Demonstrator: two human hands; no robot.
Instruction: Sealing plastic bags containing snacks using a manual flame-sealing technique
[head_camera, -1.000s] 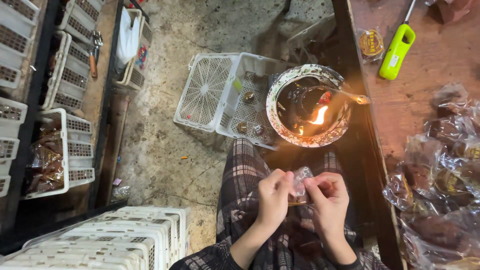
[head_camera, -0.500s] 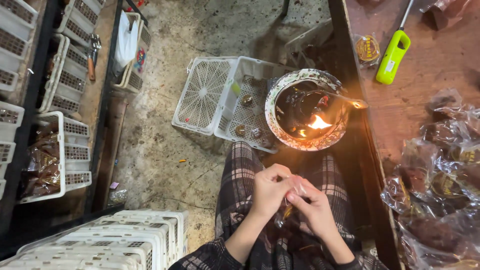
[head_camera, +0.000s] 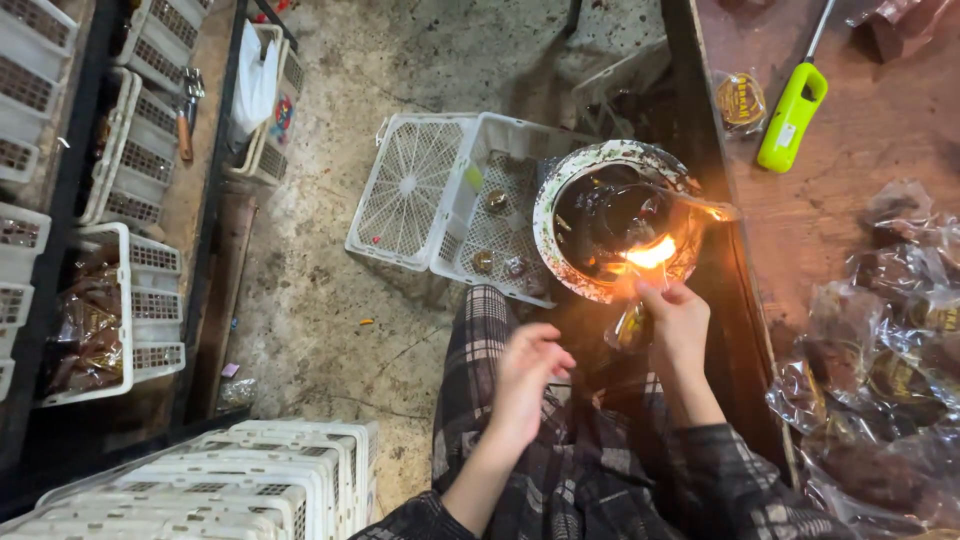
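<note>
White slatted crates (head_camera: 130, 290) on dark shelving far left, one holding brown wrapped goods; more stacked crates (head_camera: 250, 480) at bottom left. Open white crate (head_camera: 470, 200) on the concrete floor (head_camera: 330, 300), a few small round items inside. Person seated, plaid trousers. Left hand (head_camera: 530, 375) hovers over the lap, fingers loosely curled, grasping nothing, well apart from the packet. Round pot (head_camera: 615, 220) with paint-smeared rim just ahead of the knees, dark inside, a small flame (head_camera: 650, 252) burning at its near edge. Right hand (head_camera: 680, 320) raised to the pot rim, fingers (head_camera: 655, 292) pinched on the top of a small clear plastic packet (head_camera: 630, 325); the packet hangs below the fingertips, its upper edge right at the flame. Contents of the packet too blurred to tell. Wooden table (head_camera: 850, 180) on the right: lime-green stick lighter (head_camera: 790, 115), a round wrapped item (head_camera: 742, 100) beside it, heap of clear-wrapped dark goods (head_camera: 880, 380) near the right edge.
</note>
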